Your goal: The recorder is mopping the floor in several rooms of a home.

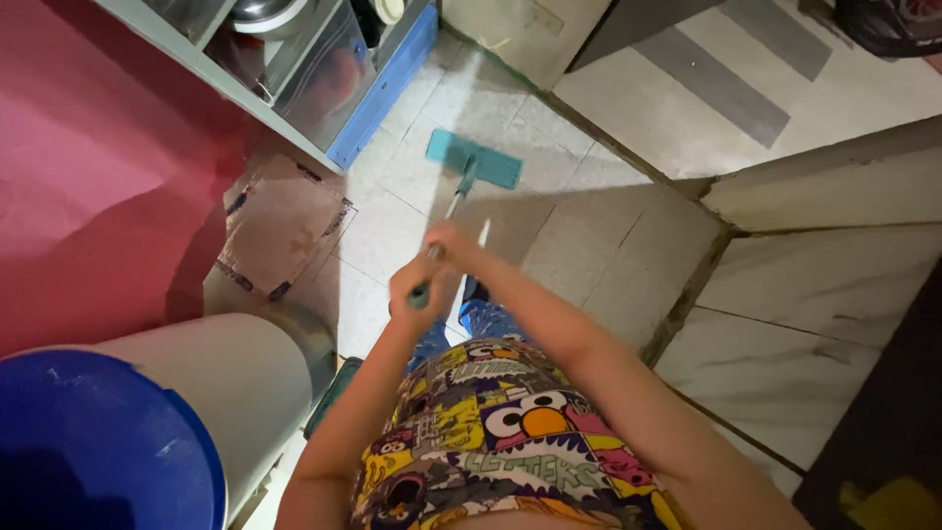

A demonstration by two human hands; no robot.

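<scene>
Gripping the handle (453,206) with both hands, mid-stroke by the look of it. Left hand (417,282) closed round the green butt end, nearest the body; right hand (449,240) wrapped just ahead of it, between the left hand and the mop head (474,158). Fingers blurred, so seems a full fist on each rather than a pinch, though hard to say for sure. Teal mop head lying flat on the tile floor (589,245), well out from the hands, handle slanting back from it toward the patterned shorts (500,422).

Left of the mop head: a flattened cardboard (285,221) on the tiles, near but apart. Beyond the mop head and to its left: a metal shelf (334,69) with a blue base. Right of the mop head: a raised stone step (824,177), well apart. Back from the mop head on the left, close to the body: a white bin (245,373) with a blue lid (98,442).

Judged as wiping the open patch of tiles between cardboard and step. Calls next for keeping the head flat, steering with the right hand, holding both fists firm, and minding the cardboard edge and the shelf base so as not to snag either.
</scene>
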